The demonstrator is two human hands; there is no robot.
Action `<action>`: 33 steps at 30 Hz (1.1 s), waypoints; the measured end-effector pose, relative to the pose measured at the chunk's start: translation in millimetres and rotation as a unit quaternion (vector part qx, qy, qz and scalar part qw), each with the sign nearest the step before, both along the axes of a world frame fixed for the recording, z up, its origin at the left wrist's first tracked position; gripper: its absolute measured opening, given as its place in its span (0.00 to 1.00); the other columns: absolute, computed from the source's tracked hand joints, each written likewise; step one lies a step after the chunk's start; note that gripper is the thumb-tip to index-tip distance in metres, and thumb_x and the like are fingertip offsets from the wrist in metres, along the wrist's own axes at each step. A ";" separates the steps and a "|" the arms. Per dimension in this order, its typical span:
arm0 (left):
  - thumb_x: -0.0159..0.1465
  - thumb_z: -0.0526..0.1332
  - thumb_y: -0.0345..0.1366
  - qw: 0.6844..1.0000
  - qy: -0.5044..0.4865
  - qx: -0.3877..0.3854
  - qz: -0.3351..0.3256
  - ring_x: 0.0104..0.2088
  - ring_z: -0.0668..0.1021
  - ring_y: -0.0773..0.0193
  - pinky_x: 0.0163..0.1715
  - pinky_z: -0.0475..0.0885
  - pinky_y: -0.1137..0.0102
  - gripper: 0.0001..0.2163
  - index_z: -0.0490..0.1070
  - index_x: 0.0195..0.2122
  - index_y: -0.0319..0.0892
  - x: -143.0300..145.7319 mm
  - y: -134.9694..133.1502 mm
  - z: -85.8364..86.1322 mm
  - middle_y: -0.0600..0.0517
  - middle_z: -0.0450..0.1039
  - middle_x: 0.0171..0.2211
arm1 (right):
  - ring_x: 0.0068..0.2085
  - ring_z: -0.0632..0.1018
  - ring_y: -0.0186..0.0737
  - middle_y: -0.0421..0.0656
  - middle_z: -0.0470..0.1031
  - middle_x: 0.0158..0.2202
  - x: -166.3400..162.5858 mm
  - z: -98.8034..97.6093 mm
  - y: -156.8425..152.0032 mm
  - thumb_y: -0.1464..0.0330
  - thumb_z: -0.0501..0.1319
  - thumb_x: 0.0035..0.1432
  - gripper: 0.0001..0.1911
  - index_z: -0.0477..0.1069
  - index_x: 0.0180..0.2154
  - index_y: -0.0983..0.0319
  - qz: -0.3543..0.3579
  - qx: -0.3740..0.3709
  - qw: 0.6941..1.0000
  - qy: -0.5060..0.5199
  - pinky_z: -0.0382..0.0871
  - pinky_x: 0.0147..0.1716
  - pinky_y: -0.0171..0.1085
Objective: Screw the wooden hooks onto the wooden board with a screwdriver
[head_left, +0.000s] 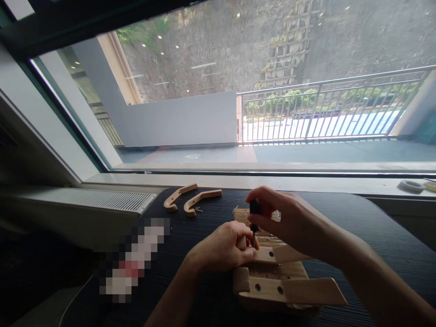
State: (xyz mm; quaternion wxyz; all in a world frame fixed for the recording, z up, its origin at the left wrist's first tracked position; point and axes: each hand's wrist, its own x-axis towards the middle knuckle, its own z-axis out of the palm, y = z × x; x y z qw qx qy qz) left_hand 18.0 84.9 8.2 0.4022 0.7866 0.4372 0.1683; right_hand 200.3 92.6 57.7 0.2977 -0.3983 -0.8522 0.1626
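My right hand [272,211] grips the black handle of a screwdriver [254,209], which stands upright with its shaft pointing down. My left hand [225,245] is closed at the near end of a curved wooden hook [284,253], its fingertips beside the screwdriver's tip. That hook lies across a rough wooden board [275,271]. In front of it a second wooden hook [296,290] lies on the same board, with two dark holes showing. My left fingers hide the spot where the screwdriver's tip meets the wood.
Two loose wooden hooks [175,197] [200,200] lie at the back left of the black table [200,290], with a few screws [198,210] beside them. A pixelated patch covers something at the left. Behind stand a window sill [218,181], a radiator [102,200] and a tape roll [411,186].
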 end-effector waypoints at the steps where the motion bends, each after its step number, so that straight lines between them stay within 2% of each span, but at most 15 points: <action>1: 0.56 0.59 0.34 1.000 0.001 0.000 0.000 0.22 0.62 0.73 0.22 0.57 0.78 0.07 0.75 0.34 0.39 0.1 -0.1 -0.5 0.59 0.60 0.21 | 0.26 0.69 0.30 0.33 0.70 0.27 -0.4 -0.9 0.5 0.66 0.62 0.57 0.11 0.66 0.43 0.57 -0.006 0.004 1.000 -0.001 0.62 0.26 0.30; 4: 0.57 0.59 0.34 1.000 0.007 0.002 0.002 0.22 0.62 0.73 0.22 0.57 0.77 0.07 0.74 0.33 0.39 -0.1 -0.2 -2.2 0.59 0.60 0.20 | 0.26 0.70 0.30 0.34 0.70 0.26 -1.6 -2.2 -0.6 0.65 0.62 0.56 0.12 0.66 0.43 0.57 -0.010 -0.013 1.000 0.005 0.62 0.25 0.30; 7: 0.57 0.58 0.36 1.000 0.010 -0.004 0.004 0.21 0.62 0.73 0.21 0.56 0.77 0.07 0.73 0.34 0.39 -1.2 0.1 -3.6 0.59 0.59 0.20 | 0.26 0.71 0.29 0.32 0.71 0.26 -1.5 -1.2 -3.7 0.66 0.59 0.59 0.13 0.66 0.47 0.53 0.015 -0.061 0.998 0.013 0.63 0.25 0.29; 10: 0.57 0.58 0.36 1.000 0.007 -0.002 -0.001 0.22 0.62 0.73 0.20 0.57 0.77 0.08 0.73 0.34 0.39 -2.2 0.5 -4.2 0.59 0.59 0.20 | 0.28 0.73 0.30 0.34 0.74 0.29 0.4 0.7 -5.3 0.67 0.56 0.61 0.13 0.67 0.48 0.51 0.032 -0.082 0.996 0.015 0.65 0.27 0.30; 13: 0.58 0.58 0.36 1.000 0.006 -0.002 -0.008 0.22 0.61 0.73 0.20 0.56 0.77 0.08 0.73 0.35 0.38 -2.4 0.5 -4.3 0.59 0.58 0.20 | 0.30 0.74 0.31 0.36 0.75 0.32 3.0 1.9 -4.4 0.66 0.56 0.62 0.12 0.68 0.48 0.52 0.029 -0.071 0.997 0.021 0.65 0.28 0.30; 21: 0.58 0.58 0.36 1.000 0.016 -0.007 0.002 0.22 0.62 0.73 0.21 0.56 0.77 0.09 0.74 0.35 0.38 -0.3 -1.4 0.9 0.59 0.59 0.21 | 0.27 0.70 0.30 0.35 0.70 0.27 4.8 1.4 -2.7 0.66 0.61 0.58 0.07 0.69 0.40 0.58 0.018 -0.014 1.000 0.021 0.63 0.27 0.31; 26: 0.58 0.59 0.36 1.000 0.017 -0.004 0.007 0.21 0.61 0.74 0.22 0.56 0.76 0.08 0.75 0.34 0.39 0.7 -2.0 1.8 0.59 0.59 0.20 | 0.27 0.70 0.30 0.35 0.70 0.27 3.4 2.5 -2.1 0.64 0.62 0.56 0.07 0.67 0.36 0.58 0.002 -0.015 1.000 0.011 0.63 0.26 0.31; 29: 0.58 0.59 0.37 1.000 0.016 -0.009 0.004 0.21 0.61 0.73 0.21 0.56 0.76 0.08 0.74 0.34 0.39 -0.7 -1.5 0.5 0.59 0.59 0.20 | 0.29 0.72 0.31 0.35 0.72 0.29 4.0 4.9 -4.0 0.63 0.61 0.58 0.09 0.68 0.41 0.56 0.017 -0.045 0.999 0.000 0.65 0.28 0.31; 33: 0.57 0.58 0.35 1.000 0.012 -0.009 0.001 0.22 0.61 0.73 0.21 0.56 0.77 0.08 0.73 0.35 0.39 -2.4 -0.9 -0.9 0.60 0.58 0.20 | 0.32 0.74 0.31 0.35 0.75 0.34 5.3 7.0 -6.8 0.66 0.56 0.62 0.11 0.69 0.47 0.52 0.048 -0.065 0.997 -0.001 0.65 0.30 0.31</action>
